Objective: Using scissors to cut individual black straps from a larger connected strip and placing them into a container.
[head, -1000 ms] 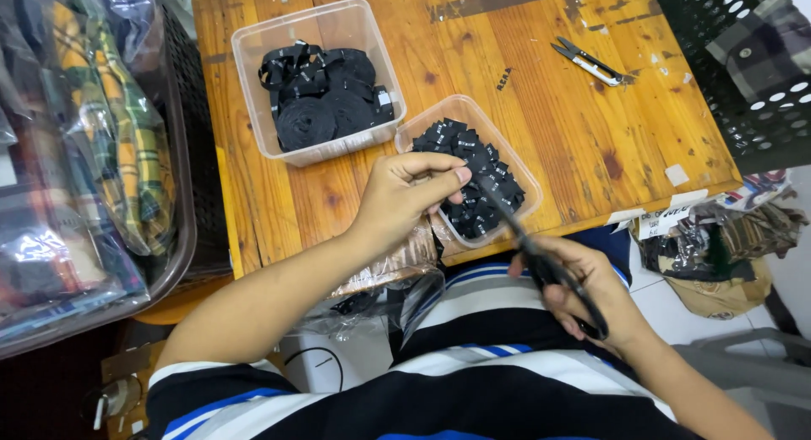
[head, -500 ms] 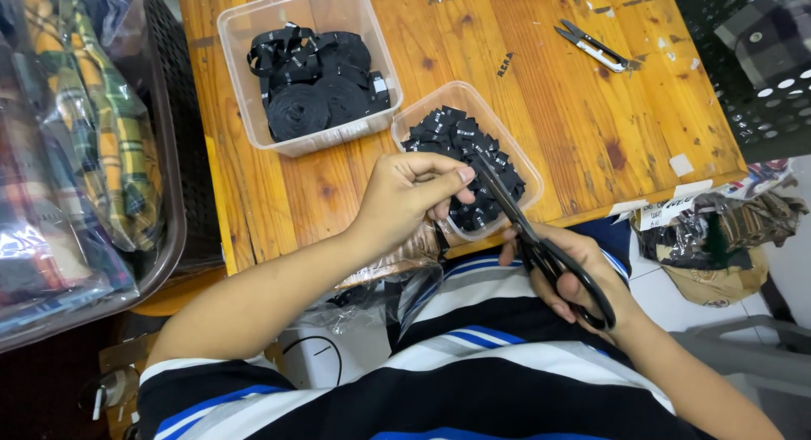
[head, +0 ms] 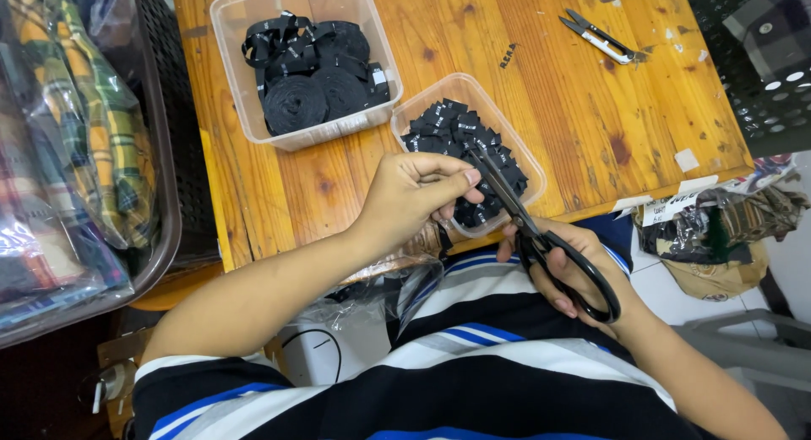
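orange wooden desk carried two clear plastic tubs | larger tub held black ribbon rolls | smaller tub held cut black label pieces | right hand gripped black-handled scissors, blades over smaller tub | left hand pinched black ribbon end at the blades

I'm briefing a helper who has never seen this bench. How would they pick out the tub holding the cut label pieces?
Start at the orange-brown wooden table, where two clear plastic tubs sit. Take the smaller clear tub at the near edge, just beyond the left hand and under the blades of the black-handled scissors. It holds small, flat black pieces, whereas the larger clear tub behind holds coiled black ribbon rolls.
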